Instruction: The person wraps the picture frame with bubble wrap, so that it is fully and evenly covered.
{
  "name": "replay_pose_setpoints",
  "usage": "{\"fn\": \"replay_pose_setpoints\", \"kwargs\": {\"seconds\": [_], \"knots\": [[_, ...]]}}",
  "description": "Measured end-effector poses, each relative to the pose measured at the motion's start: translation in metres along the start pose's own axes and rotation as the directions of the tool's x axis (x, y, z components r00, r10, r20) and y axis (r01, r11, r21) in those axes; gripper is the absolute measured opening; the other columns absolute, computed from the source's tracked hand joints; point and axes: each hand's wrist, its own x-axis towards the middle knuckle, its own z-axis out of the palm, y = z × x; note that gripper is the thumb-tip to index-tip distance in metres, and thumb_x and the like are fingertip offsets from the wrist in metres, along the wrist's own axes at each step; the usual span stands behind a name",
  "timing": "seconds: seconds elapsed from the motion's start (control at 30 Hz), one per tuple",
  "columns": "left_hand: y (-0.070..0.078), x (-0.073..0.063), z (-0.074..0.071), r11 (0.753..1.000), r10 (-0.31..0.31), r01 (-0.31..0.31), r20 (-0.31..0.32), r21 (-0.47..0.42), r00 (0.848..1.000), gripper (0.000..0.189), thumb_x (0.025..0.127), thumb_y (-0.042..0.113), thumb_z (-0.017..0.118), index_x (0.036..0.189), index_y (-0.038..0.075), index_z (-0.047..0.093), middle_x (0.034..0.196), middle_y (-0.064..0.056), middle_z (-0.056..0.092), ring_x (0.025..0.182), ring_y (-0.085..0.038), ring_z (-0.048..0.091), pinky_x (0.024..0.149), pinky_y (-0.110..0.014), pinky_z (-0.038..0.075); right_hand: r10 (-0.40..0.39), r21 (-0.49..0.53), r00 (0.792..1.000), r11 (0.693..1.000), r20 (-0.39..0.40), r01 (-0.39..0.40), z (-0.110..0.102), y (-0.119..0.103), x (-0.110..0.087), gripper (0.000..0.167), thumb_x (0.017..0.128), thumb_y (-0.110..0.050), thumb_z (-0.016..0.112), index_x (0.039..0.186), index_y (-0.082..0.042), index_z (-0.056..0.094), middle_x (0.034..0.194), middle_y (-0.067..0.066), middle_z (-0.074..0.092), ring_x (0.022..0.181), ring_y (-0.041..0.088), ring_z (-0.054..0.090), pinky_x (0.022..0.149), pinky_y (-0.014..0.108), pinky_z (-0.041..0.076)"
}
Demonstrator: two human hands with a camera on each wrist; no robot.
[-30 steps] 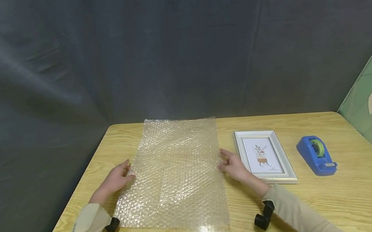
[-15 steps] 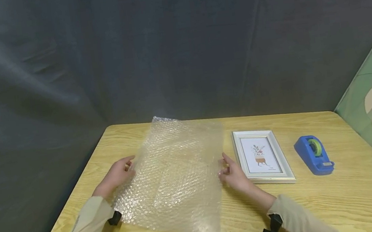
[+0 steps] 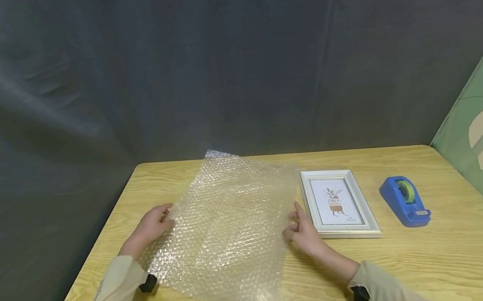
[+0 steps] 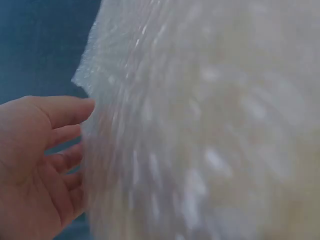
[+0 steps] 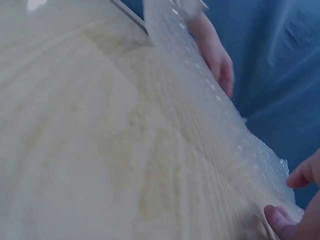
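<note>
A sheet of clear bubble wrap [image 3: 232, 226] is held over the table, turned so that one corner points back and another toward the front edge. My left hand [image 3: 151, 226] pinches its left edge; in the left wrist view the fingers [image 4: 67, 112] of that hand lie right at the edge, partly behind the sheet. At the opposite edge, my right hand [image 3: 306, 235] holds the wrap between thumb and fingers, its index finger stretched out along the side. The right wrist view shows the wrap [image 5: 215, 120] sloping, with the left hand [image 5: 217, 62] beyond it.
A white picture frame [image 3: 365, 201] with a plant print lies just right of my right hand. Further right stands a blue tape dispenser [image 3: 401, 204] with green tape. The wooden table [image 3: 420, 264] ends at a dark curtain [image 3: 232, 72] behind and on the left.
The bubble wrap has turned clockwise: its back edge has swung right, toward the picture frame, and its front edge left. My right hand has shifted slightly nearer the front; the left has moved little.
</note>
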Motion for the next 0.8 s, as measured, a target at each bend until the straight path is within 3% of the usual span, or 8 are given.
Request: {"fn": "replay_pose_setpoints", "kwargs": {"seconds": [0.23,0.43,0.63,0.8], "knots": [[-0.016,-0.042,-0.013,0.998,-0.033,0.035,0.049,-0.046,0.998,0.052,0.090,0.018,0.056,0.131,-0.008,0.038,0.113,-0.025,0.052,0.106,-0.045,0.050,0.078,-0.046,0.050,0.008,-0.004,0.999,1.000,-0.038,-0.008,-0.003,0.006,0.019,0.078,0.080,0.009,0.048,0.140,0.010,-0.001,0.121,0.027,0.036,0.073,0.010,0.046,0.055,0.016,0.043],[-0.015,-0.069,-0.009,0.998,-0.046,0.046,0.007,-0.050,0.999,0.048,0.087,0.014,0.060,0.125,-0.010,0.045,0.100,-0.016,0.057,0.090,-0.031,0.059,0.069,-0.037,0.051,-0.018,-0.017,0.999,1.000,-0.041,0.017,-0.005,0.013,0.037,0.074,0.081,0.009,0.046,0.139,0.013,0.000,0.115,0.029,0.045,0.072,0.015,0.056,0.058,0.019,0.047],[-0.004,-0.068,-0.001,0.997,-0.075,0.073,-0.080,-0.020,0.994,0.040,0.089,0.008,0.056,0.124,-0.008,0.048,0.094,-0.013,0.058,0.077,-0.018,0.058,0.060,-0.029,0.049,-0.050,0.098,0.999,0.994,0.016,0.048,-0.010,0.015,0.040,0.076,0.083,0.010,0.043,0.141,0.007,-0.006,0.116,0.029,0.045,0.059,0.005,0.051,0.055,0.019,0.047],[-0.001,-0.061,0.005,0.992,-0.122,0.127,-0.157,0.024,0.980,0.036,0.089,0.005,0.054,0.123,-0.006,0.050,0.092,-0.012,0.058,0.073,-0.017,0.056,0.057,-0.027,0.047,-0.104,0.181,0.991,0.980,0.088,0.087,-0.017,0.017,0.039,0.082,0.083,0.011,0.046,0.141,0.004,-0.011,0.120,0.029,0.040,0.061,0.006,0.053,0.056,0.020,0.048]]}}
